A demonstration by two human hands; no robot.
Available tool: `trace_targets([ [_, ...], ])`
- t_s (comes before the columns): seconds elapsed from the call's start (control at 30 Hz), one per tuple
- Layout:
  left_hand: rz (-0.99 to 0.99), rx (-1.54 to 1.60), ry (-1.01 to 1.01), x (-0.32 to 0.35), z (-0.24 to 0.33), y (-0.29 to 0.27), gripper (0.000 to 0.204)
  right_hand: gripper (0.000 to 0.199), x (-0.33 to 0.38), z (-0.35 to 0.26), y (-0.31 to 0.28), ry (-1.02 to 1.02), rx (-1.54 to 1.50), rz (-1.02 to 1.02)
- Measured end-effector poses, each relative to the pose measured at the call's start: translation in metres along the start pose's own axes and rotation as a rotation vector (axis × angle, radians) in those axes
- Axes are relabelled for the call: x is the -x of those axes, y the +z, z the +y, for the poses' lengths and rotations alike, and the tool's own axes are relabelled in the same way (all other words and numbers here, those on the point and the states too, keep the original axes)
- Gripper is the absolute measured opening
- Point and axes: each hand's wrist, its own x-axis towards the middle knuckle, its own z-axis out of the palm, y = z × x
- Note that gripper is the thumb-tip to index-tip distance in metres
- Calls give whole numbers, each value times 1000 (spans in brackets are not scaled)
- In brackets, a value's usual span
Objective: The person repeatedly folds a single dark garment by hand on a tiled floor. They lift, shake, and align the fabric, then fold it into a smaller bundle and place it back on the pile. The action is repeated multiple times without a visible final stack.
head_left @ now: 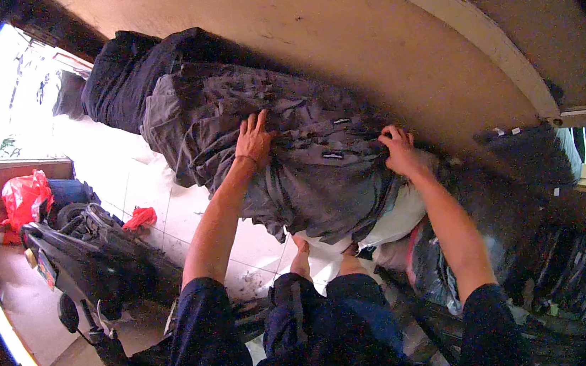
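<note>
A pile of dark grey garments [299,175] lies in front of me, spread over a pale sack [400,214] that shows beneath its near right edge. Small dark labels with pale print sit on the top garment. My left hand [254,140] rests on the cloth with its fingers stretched out. At the right end of the pile, my right hand [398,149] has its fingers curled and pinched at the garment's edge. Folds of cloth hide what lies under the pile's middle.
Black cloth [118,83] is heaped at the pile's far left, along a tan wall [335,36]. A motorbike [102,267] stands at left, near a red plastic bag [27,197]. Wrapped dark bundles [566,268] are stacked at right. Bright tiled floor [243,256] lies below.
</note>
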Motion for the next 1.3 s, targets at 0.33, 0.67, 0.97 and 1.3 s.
trace_targets([
  [0.33,217,145,145,109,35,-51,28,122,5,-24,-12,48,-97,111],
  [0.67,70,409,337,213,123,-108,37,61,28,-13,-22,-548,109,159],
  [0.97,-223,765,-233,371,189,-161,48,70,392,-22,-5,-172,-239,-259],
  [1.3,-545,602,-85,318,144,-43,73,67,387,-39,49,-13,-360,-314],
])
